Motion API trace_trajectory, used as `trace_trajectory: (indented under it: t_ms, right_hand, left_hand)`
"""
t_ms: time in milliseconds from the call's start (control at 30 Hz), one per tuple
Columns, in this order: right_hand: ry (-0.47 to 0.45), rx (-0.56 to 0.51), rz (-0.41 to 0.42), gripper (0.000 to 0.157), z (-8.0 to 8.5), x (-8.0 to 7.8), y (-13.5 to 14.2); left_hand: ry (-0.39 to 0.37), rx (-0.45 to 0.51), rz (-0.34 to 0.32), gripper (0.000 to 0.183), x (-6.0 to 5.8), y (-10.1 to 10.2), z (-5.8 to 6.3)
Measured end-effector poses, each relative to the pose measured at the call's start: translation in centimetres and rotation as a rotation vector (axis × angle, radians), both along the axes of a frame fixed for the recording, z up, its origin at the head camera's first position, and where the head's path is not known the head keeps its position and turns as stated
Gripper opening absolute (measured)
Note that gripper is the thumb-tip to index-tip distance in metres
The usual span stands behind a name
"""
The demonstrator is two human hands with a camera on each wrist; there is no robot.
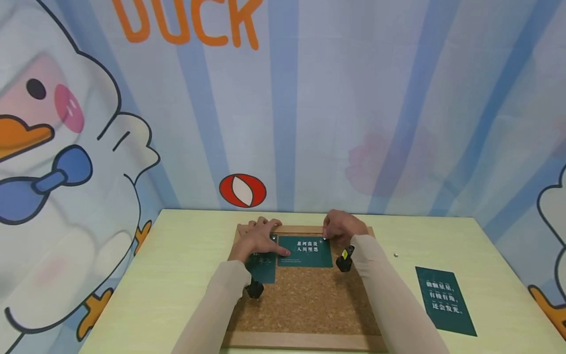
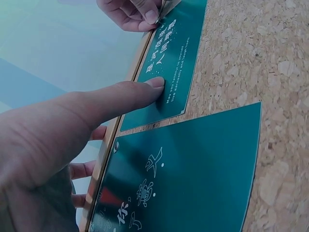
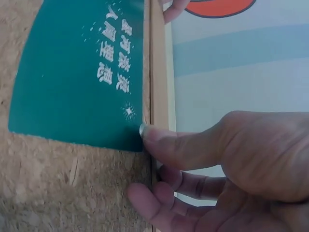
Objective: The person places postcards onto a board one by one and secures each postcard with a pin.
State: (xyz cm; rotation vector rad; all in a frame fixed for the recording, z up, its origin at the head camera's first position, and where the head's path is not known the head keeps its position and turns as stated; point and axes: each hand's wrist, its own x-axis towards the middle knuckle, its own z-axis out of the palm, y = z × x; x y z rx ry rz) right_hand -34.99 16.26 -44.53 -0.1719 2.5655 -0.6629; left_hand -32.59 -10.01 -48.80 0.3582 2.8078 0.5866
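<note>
Left hand (image 1: 258, 240) spread wide, thumb on green card (image 1: 306, 253), right hand (image 1: 346, 225) curled, thumb against pin (image 3: 142, 129) at its corner, corkboard (image 1: 305, 302) beneath

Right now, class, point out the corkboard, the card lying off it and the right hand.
Corkboard (image 1: 305, 300): head view, on bare cork.
Loose card (image 1: 445, 301): head view, its printed middle.
Right hand (image 1: 347, 224): head view, middle of the hand.

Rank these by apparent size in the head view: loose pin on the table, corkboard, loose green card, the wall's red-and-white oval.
1. Corkboard
2. Loose green card
3. Red-and-white oval
4. Loose pin, just a speck
</note>
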Motion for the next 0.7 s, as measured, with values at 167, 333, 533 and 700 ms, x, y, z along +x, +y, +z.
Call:
trace_trajectory:
  t_ms: [167,333,533,700]
  right_hand:
    - [0.029,0.035,0.052,0.016,-0.1,-0.1,-0.1]
    - [0.045,0.1,0.063,0.03,-0.1,0.0,-0.2]
    - [0.084,0.129,0.04,0.024,-0.4,0.4,0.3]
    - [0.108,0.111,0.039,0.016,-0.4,0.6,0.6]
  left_hand:
    - [0.0,-0.014,0.002,0.093,0.2,0.1,0.5]
    - [-0.011,0.004,0.002,0.095,-0.5,0.3,-0.6]
    - [-0.002,0.003,0.018,0.094,-0.4,0.2,-0.8]
    - [-0.001,-0.019,0.005,0.093,0.3,0.2,0.6]
